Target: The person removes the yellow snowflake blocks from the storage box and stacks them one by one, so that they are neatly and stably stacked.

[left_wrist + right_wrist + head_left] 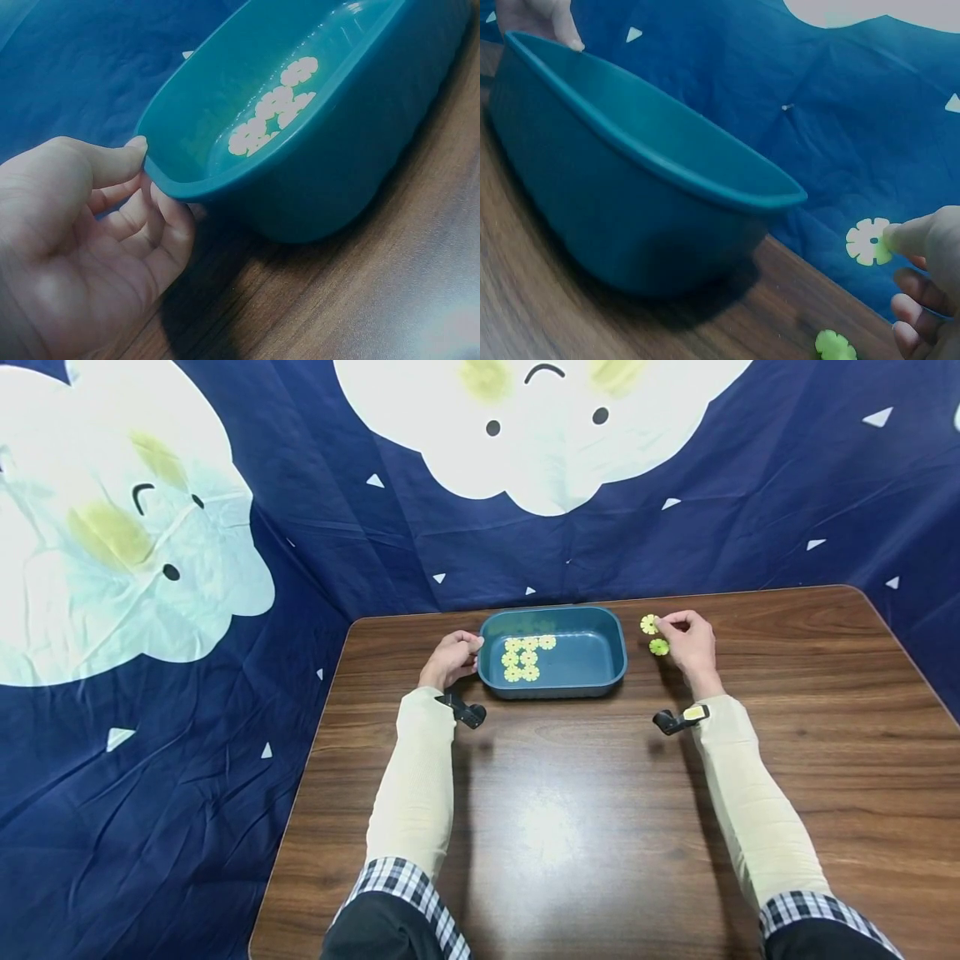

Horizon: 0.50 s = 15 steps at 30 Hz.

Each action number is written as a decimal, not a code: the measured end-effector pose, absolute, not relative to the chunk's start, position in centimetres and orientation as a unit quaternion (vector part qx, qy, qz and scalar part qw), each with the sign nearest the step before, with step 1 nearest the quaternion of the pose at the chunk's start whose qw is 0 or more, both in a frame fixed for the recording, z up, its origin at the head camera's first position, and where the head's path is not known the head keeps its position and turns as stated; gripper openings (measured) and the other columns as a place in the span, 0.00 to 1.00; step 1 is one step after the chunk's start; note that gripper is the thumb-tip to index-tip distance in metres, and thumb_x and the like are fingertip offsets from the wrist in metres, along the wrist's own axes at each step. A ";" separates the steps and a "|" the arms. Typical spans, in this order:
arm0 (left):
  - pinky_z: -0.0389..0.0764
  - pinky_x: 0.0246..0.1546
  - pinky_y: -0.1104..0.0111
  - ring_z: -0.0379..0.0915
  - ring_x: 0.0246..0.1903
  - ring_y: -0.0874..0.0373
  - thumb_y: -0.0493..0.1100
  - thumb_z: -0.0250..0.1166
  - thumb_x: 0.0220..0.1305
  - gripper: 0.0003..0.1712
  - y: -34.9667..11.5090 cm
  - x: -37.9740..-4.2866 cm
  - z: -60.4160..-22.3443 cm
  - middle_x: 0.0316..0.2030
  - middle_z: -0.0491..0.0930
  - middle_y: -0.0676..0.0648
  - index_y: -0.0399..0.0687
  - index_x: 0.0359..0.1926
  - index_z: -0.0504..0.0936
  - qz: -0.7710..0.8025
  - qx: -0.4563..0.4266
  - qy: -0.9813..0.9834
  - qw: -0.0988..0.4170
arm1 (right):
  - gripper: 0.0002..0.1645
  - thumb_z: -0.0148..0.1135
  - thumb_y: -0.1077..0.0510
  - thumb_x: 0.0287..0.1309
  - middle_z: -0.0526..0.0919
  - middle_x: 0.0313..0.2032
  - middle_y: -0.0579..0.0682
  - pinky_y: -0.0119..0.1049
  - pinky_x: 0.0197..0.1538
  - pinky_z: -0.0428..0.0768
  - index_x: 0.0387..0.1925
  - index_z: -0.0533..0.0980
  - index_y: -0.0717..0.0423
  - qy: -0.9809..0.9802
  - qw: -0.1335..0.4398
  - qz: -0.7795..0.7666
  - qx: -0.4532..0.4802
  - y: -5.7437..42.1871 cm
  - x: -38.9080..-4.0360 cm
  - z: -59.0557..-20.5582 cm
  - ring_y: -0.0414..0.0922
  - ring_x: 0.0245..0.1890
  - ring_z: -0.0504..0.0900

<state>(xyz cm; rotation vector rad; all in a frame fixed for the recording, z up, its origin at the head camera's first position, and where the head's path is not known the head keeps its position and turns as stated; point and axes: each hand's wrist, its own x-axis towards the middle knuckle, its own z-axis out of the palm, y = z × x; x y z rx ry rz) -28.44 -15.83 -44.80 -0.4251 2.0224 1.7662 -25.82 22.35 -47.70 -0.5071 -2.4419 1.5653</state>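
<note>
A teal plastic basin point(551, 692) stands near the back edge of the table. My left hand point(452, 657) pinches its left rim, thumb on top and fingers below, as the left wrist view shows. Several pale yellow flower-shaped pieces point(529, 657) lie on the left part of the basin's floor. To the right of the basin, my right hand point(691, 645) pinches one flower-shaped piece point(869, 241) with a hole in its middle between thumb and fingertips. Just below that hand, a greener flower-shaped piece point(658, 647) lies on the table.
The brown wood-grain table point(555, 827) ends at a rounded back edge close behind the basin. A dark blue cloth point(637, 552) with white clouds and small triangles hangs behind and to the left. Small black cameras point(471, 716) sit on both wrists.
</note>
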 end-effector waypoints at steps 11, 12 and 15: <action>0.72 0.31 0.69 0.66 0.26 0.60 0.43 0.55 0.71 0.05 -15.9 -28.6 -45.0 0.29 0.69 0.49 0.47 0.40 0.69 0.631 -0.148 0.732 0.210 | 0.20 0.61 0.44 0.60 0.76 0.36 0.44 0.33 0.47 0.68 0.42 0.76 0.56 -0.856 0.060 0.469 -0.208 23.5 -25.5 -48.2 0.44 0.43 0.72; 0.72 0.31 0.69 0.66 0.26 0.59 0.43 0.55 0.71 0.05 -15.9 -28.6 -45.0 0.29 0.69 0.49 0.47 0.40 0.69 0.630 -0.149 0.732 0.211 | 0.20 0.61 0.44 0.60 0.77 0.37 0.47 0.35 0.49 0.68 0.42 0.76 0.57 -0.859 0.058 0.463 -0.210 23.6 -25.5 -48.3 0.47 0.45 0.72; 0.71 0.32 0.69 0.66 0.27 0.58 0.43 0.55 0.71 0.05 -15.8 -28.5 -44.9 0.29 0.69 0.49 0.47 0.40 0.68 0.629 -0.152 0.733 0.210 | 0.20 0.60 0.45 0.60 0.78 0.42 0.55 0.42 0.55 0.68 0.42 0.76 0.59 -0.866 0.049 0.451 -0.211 23.7 -25.5 -48.7 0.52 0.50 0.73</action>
